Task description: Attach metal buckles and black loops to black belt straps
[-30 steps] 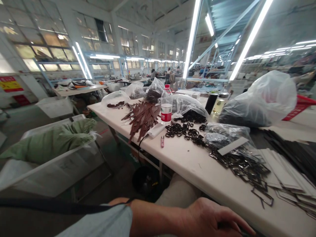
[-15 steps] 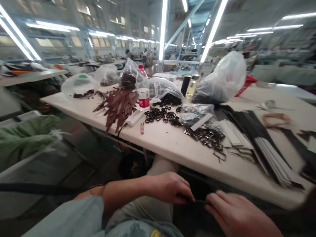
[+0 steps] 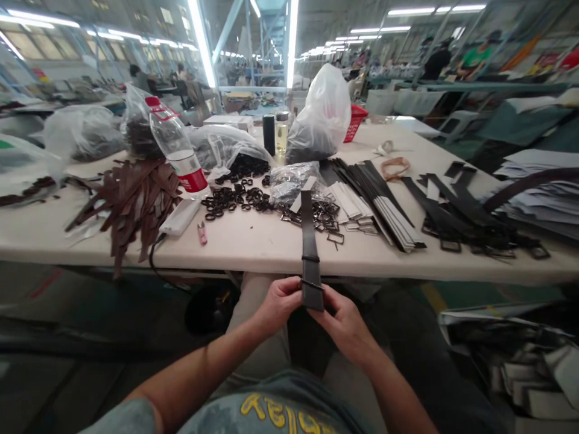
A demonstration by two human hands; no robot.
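Note:
A flat black strap (image 3: 310,235) stands out away from me over the table's front edge. Two dark loops go across it, one near its middle and the other close to its near end. My left hand (image 3: 286,301) pinches the near end from the left, fingers closed by the lower loop. From the right, my right hand (image 3: 341,316) grips the same end, thumb and fingers pressed to its edge. Behind the strap's far part lie a heap of dark metal rectangular buckles (image 3: 326,216) and a clear plastic bag (image 3: 294,181).
Small black loops (image 3: 235,200), brown strips (image 3: 140,193) and a water bottle (image 3: 183,163) occupy the left and middle. Pink thread snips (image 3: 202,233) lie near the front edge. Black straps (image 3: 362,187) and buckled straps (image 3: 470,205) spread rightward. A bin of scraps (image 3: 456,319) stands low right.
My view has swung right towards the table. Both hands now appear together in front of me, with the black strap raised between them; the right hand was out of view a second ago.

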